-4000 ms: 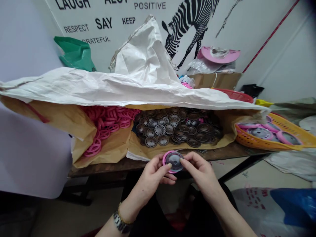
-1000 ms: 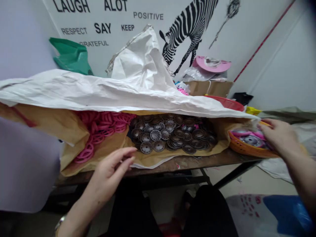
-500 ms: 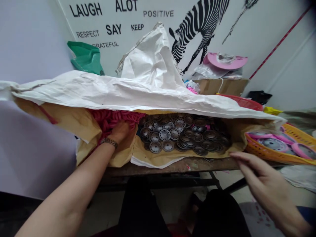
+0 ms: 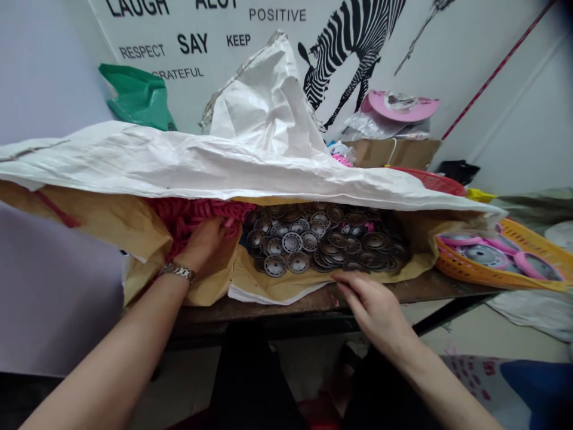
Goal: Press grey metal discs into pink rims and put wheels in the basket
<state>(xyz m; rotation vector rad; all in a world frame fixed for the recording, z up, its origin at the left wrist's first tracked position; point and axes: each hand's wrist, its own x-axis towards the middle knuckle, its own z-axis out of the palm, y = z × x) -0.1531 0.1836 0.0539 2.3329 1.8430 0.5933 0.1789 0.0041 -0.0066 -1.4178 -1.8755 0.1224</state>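
Note:
My left hand (image 4: 203,242) reaches into a heap of thin pink rings (image 4: 179,218) in the left part of a large white bag with a brown paper lining (image 4: 255,280). Its fingertips are buried among the rings, so their grip is hidden. Right of them, in the same bag, lies a pile of grey wheel-like discs (image 4: 292,242) with slotted rims. My right hand (image 4: 373,301) is at the bag's front edge, just below the discs. Its fingers and thumb are drawn close together; whether anything small is between them cannot be made out.
On the right, a yellow basket (image 4: 548,248) holds pink-rimmed grey wheels (image 4: 486,255). Behind the bag are a green bag (image 4: 138,98), a cardboard box (image 4: 409,153), a pink visor-like piece (image 4: 403,107) and a red basket (image 4: 430,179). The brown table edge (image 4: 430,289) runs along the front.
My right hand has moved left along the bag's front edge, from near the yellow basket to below the discs. My left hand stays among the pink rings. The view has shifted slightly.

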